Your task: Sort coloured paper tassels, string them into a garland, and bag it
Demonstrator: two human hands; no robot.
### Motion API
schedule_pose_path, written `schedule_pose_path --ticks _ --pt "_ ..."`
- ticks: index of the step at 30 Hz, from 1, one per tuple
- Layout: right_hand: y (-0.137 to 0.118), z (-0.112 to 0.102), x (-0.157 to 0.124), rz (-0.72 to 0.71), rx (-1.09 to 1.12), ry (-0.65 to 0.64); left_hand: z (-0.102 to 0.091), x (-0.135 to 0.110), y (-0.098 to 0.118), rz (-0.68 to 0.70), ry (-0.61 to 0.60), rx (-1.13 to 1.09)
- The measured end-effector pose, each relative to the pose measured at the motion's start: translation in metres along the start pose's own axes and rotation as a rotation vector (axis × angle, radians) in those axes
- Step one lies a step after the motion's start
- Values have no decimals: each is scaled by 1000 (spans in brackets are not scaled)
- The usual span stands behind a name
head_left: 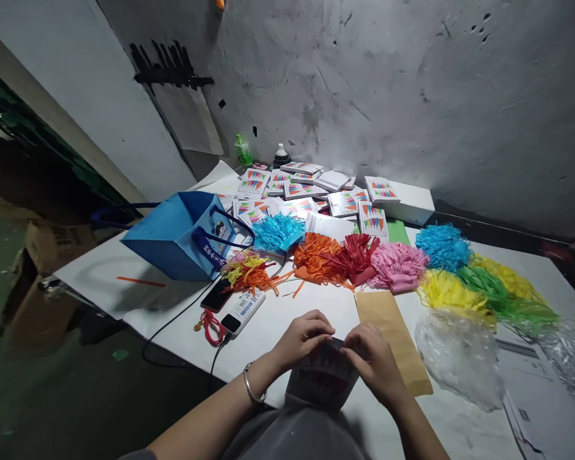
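Observation:
Close to my body, a small white packet [323,377] printed with coloured pennants stands tilted at the table's near edge, its face in shadow. My left hand [306,338] pinches its upper left edge between thumb and fingers. On the upper right edge, my right hand [371,361] has its thumb and fingers closed in the same way. Whatever lies between the fingertips at the packet's top is too dark to make out. Just right of my right hand lies a flat brown paper envelope [395,335].
Bundles of orange strips [316,259], pink strips [397,265] and yellow strips [453,291] line the table. Similar packets [299,190] pile up behind. A blue bag [172,236] stands left, near a power bank [244,313] with cables. Clear plastic [460,358] lies right.

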State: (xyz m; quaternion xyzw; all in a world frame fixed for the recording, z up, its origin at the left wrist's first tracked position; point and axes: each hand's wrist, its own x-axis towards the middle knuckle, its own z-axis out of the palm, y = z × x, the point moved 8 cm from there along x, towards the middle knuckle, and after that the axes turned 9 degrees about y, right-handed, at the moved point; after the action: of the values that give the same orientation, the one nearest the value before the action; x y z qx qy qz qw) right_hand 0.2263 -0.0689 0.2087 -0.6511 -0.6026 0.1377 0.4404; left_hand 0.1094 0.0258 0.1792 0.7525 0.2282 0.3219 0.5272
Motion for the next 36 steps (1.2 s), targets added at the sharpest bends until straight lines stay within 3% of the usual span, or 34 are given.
schedule_pose_path --ticks 22,27,33,36 --pt "11 9 3 -7 -117 59 3 0 -1 12 17 36" --pt "20 -7 -4 30 -100 257 4 -1 1 7 32 56" --pt "-9 -5 -15 -272 -236 283 7 0 5 7 40 75" --pt "-15 0 -14 -320 -215 279 10 2 8 24 35 74"
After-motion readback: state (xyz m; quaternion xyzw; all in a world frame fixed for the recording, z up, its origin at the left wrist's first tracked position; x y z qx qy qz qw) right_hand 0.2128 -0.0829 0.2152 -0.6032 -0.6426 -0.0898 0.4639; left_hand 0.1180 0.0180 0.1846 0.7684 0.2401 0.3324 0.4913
